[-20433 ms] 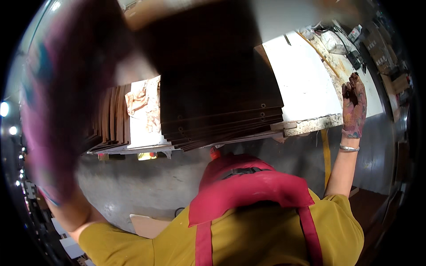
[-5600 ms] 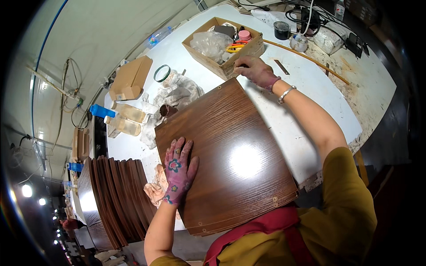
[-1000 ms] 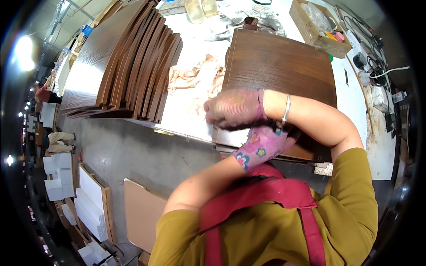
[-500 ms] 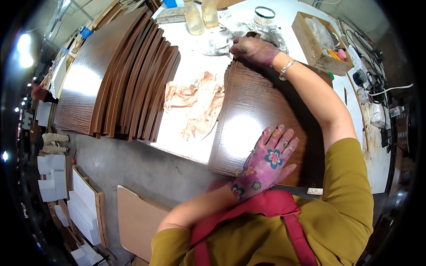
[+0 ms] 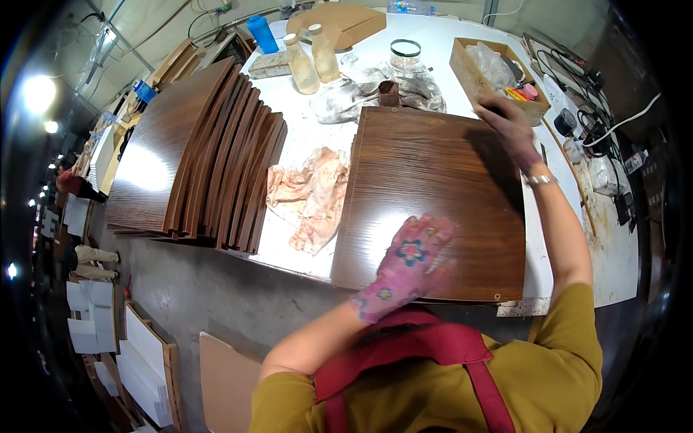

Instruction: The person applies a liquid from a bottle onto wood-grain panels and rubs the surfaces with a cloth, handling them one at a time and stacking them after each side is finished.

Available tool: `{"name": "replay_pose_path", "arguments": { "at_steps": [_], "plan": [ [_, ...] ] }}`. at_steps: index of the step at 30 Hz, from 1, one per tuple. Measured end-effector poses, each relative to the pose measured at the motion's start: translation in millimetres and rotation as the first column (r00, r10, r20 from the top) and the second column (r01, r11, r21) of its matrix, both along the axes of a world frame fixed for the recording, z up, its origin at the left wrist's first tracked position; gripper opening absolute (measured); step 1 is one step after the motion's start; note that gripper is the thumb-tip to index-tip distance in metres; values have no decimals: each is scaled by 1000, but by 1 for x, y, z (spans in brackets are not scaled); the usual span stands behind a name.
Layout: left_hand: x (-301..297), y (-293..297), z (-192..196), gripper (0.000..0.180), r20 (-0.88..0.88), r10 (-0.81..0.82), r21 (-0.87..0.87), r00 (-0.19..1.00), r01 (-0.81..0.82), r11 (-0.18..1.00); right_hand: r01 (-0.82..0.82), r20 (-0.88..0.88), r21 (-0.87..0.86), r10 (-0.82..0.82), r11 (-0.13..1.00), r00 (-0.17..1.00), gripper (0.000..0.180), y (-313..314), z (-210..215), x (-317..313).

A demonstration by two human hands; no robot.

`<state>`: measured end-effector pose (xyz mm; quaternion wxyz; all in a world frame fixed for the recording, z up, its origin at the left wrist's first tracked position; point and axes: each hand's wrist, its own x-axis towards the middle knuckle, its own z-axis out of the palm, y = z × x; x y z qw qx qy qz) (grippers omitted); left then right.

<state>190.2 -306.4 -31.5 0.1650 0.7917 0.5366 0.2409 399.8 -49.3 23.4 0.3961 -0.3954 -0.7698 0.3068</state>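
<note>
A dark brown wood-grain panel lies flat on the table in front of me, apparently atop others. My left hand, in a pink flowered glove, rests over its near part with fingers stretched out, slightly blurred. Past the panel's far right corner, my right hand is raised beside the cardboard box. Its stained, gloved fingers are curled around something dark that I cannot make out. A small dark brown cup stands at the panel's far edge, against a grey-stained cloth.
Many brown panels lean in a stack on the left. Between stack and panel lies a crumpled pinkish rag. Two bottles, a blue cup and a glass jar stand at the back. Cables run along the right.
My right hand has moved from the panel's far edge rightward to the cardboard box, uncovering the brown cup. My left hand has shifted slightly left on the panel. The view has tilted up.
</note>
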Motion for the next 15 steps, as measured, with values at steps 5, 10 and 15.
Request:
{"name": "replay_pose_path", "arguments": {
  "at_steps": [5, 10, 15],
  "plan": [
    [-63, -7, 22, 56, 75, 108, 57, 991, -112, 992, 211, -261, -308, -296, 928, 919, 33, -89, -34, 106],
    [-95, 36, 11, 61, -219, 244, 115, 945, -223, 968, 230, -460, -488, -472, 842, 752, 41, -190, -45, 91],
    [-70, 130, 3, 66, -367, 106, 174, 924, -44, 984, 244, -307, -242, -313, 939, 899, 15, -292, -37, 58]
  ]
}}
